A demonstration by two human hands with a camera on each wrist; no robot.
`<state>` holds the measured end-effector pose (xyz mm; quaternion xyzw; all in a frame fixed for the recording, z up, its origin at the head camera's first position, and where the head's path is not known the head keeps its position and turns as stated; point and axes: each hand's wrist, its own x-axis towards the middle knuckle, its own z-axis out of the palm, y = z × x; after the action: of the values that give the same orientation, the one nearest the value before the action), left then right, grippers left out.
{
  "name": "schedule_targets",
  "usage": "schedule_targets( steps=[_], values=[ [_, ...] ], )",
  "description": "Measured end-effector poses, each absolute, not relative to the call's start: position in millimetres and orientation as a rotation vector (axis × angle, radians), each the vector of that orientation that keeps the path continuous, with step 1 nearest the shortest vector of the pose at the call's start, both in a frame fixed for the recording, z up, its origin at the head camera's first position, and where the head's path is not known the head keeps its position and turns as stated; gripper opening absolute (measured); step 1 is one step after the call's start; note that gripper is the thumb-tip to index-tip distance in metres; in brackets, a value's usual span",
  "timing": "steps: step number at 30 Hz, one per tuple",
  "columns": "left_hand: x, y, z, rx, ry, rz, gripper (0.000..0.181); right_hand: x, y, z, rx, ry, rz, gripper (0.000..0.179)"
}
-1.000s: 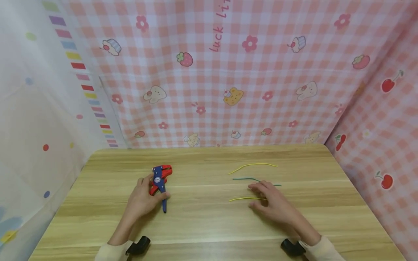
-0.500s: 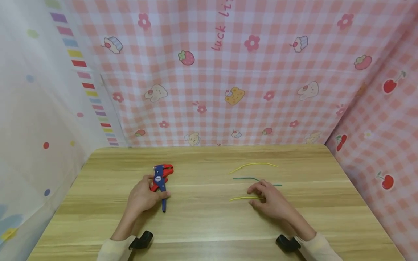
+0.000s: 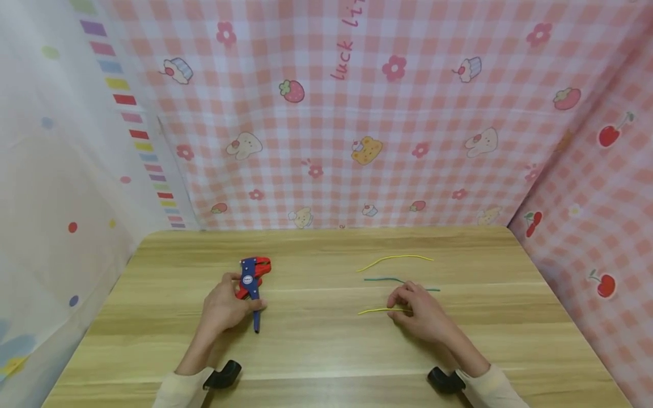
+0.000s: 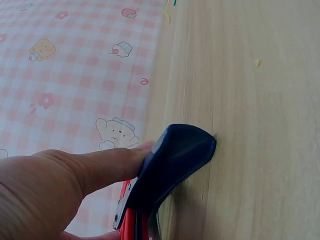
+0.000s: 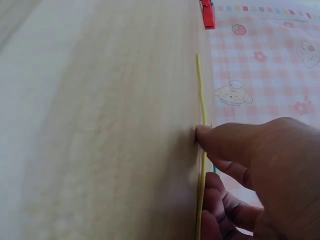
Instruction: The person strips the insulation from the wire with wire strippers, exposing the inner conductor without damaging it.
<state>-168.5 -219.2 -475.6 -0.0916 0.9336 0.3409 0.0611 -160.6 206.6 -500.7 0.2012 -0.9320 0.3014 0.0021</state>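
On the left of the table, my left hand [image 3: 223, 303] grips a wire stripper [image 3: 249, 280] with a blue body and red jaws, its head pointing away from me. In the left wrist view my thumb lies against its blue handle [image 4: 177, 155]; most of the other fingers are hidden. Over on the right, my right hand [image 3: 420, 314] pinches the nearest yellow wire [image 3: 372, 311] between thumb and fingertips. The right wrist view shows that yellow wire [image 5: 202, 95] passing under the thumb. Just beyond lies a green wire [image 3: 380, 279], partly covered by my fingers.
A second yellow wire [image 3: 403, 256] lies farther back on the wooden table [image 3: 316, 351]. A pink checked curtain [image 3: 326, 130] rises behind the table's back edge, with more cloth at both sides. Black wrist devices [image 3: 223, 374] sit at both cuffs.
My right thumb and fingers have closed together on the nearest yellow wire. The left hand keeps its grip on the wire stripper, and the view has shifted slightly.
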Motion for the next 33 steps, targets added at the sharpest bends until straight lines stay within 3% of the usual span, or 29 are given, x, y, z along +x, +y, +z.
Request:
schedule_targets(
  steps=[9,15,23,33],
  values=[
    [-163.4,-226.7,-476.3,-0.291,2.742,1.062,0.103,-158.2,201.0,-501.3,0.661,-2.939,0.945,0.013],
    [-164.7,-228.3,-479.8,-0.293,2.655,1.179,0.095,-158.7,203.5,-499.6,0.660,-2.941,0.925,0.013],
    [-168.2,-223.6,-480.6,-0.235,2.742,1.031,0.063,-159.7,206.4,-495.7,0.661,-2.935,0.911,0.015],
    [-169.6,-219.3,-482.7,-0.191,2.725,1.107,0.061,-162.7,207.8,-496.8,0.661,-2.911,0.985,0.013]
  ],
)
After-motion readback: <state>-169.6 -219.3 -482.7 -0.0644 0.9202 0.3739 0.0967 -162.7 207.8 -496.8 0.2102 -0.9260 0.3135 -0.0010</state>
